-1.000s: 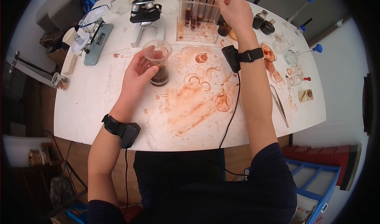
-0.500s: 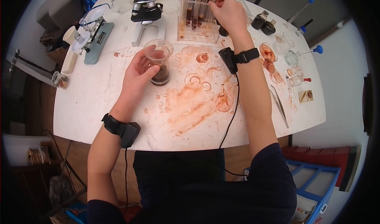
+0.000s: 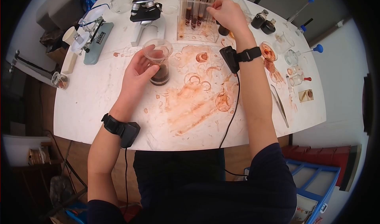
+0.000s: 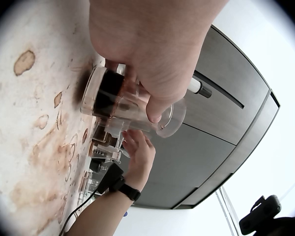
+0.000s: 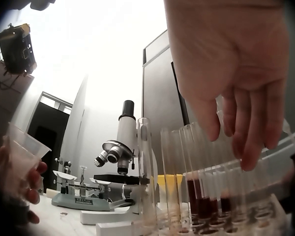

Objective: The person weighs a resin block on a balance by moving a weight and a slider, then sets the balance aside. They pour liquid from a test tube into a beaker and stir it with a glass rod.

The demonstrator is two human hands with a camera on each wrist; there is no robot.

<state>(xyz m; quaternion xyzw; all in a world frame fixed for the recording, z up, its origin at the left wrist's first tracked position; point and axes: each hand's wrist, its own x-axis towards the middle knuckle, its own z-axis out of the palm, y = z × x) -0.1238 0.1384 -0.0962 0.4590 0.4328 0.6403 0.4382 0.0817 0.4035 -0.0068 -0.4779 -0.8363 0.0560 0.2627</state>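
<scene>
My left hand (image 3: 136,71) curls round a clear glass beaker (image 4: 101,93) with dark liquid in its bottom. A clear flared funnel (image 3: 157,51) is at the top of the beaker, beside the fingers. Over the right side of a clear test-tube rack (image 3: 198,37), my right hand (image 3: 229,16) points its fingers downward. Its thumb and fingertips pinch the upper end of a test tube (image 5: 220,104), mostly hidden by the hand. Other test tubes (image 3: 197,4) stand in the rack, several of them with dark red-brown liquid.
A microscope (image 3: 145,14) and a balance (image 3: 97,45) stand on the left. Dark bottles (image 3: 259,20) are right of the rack; tweezers (image 3: 280,107) and glassware (image 3: 291,57) lie along the right. Reddish stains mark the white table (image 3: 99,101).
My right hand has moved left from the rack's right edge and slightly nearer, its fingertips lower among the tube tops. The left hand and beaker have stayed in place.
</scene>
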